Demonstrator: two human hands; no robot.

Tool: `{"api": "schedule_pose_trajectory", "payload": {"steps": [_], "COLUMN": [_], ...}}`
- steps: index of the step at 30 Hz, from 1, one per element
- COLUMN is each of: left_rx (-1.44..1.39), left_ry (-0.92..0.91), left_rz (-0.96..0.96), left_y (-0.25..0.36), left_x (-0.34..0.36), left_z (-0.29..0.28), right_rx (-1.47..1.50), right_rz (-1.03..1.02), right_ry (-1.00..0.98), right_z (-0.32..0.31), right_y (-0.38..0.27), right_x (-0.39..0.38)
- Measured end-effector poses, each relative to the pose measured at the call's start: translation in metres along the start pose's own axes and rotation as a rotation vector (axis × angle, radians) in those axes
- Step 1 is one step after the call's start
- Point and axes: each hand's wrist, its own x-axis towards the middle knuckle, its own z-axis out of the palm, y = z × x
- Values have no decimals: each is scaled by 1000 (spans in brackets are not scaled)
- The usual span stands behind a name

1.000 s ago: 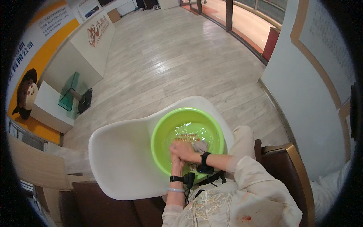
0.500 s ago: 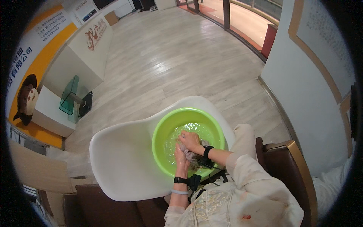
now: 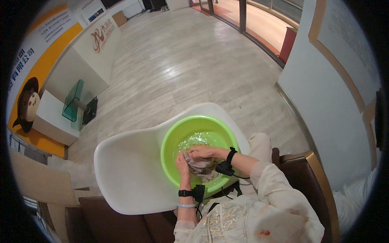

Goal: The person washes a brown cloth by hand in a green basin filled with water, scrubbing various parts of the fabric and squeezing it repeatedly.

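Note:
A bright green plastic basin point(image 3: 170, 141) with water in it sits on the seat of a white moulded chair point(image 3: 129, 170). Inside it lies a wet grey-brown cloth point(image 3: 200, 166). My left hand point(image 3: 181, 162) grips the cloth's left side, fingers closed around it. My right hand point(image 3: 202, 152) presses down on top of the same cloth, fingers curled over it. Both wrists wear black bands with small devices, and the left also has a pale bangle.
A brown leather seat point(image 3: 308, 170) surrounds me at the lower edge. Pale wood flooring point(image 3: 182, 65) stretches ahead. At left stand a white counter point(image 3: 77, 65), a glass-topped stand point(image 3: 75, 101) and an orange wall. A white wall point(image 3: 324, 93) rises at right.
Both hands have shifted slightly within the basin while working the cloth; the right hand now lies across the top of it. The basin and chair have not moved.

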Motion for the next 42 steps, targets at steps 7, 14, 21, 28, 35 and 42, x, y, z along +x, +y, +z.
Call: {"api": "schedule_pose_trajectory", "payload": {"steps": [7,14,21,28,35,42], "left_rx": [581,874,14,-32,-172,-701], "left_ry": [82,-16,308,73,92,-106], "left_rz": [264,-12,-102,-287,-245,-462], "left_y": [-1,-54,-66,-67,-57,-46], "left_x": [-6,5,21,21,17,13], "left_z": [9,-20,-14,-7,-4,0], "right_rx": [-542,-1077,-1037,-1026,-907,-649], "right_rz": [-44,224,114,114,114,-33], "right_ry": [656,565,696,767,332,596], "right_z": [-30,-9,-12,-13,-1,33], "right_y": [-11,22,15,13,20,-1], "right_x": [0,10,15,13,20,21]}}
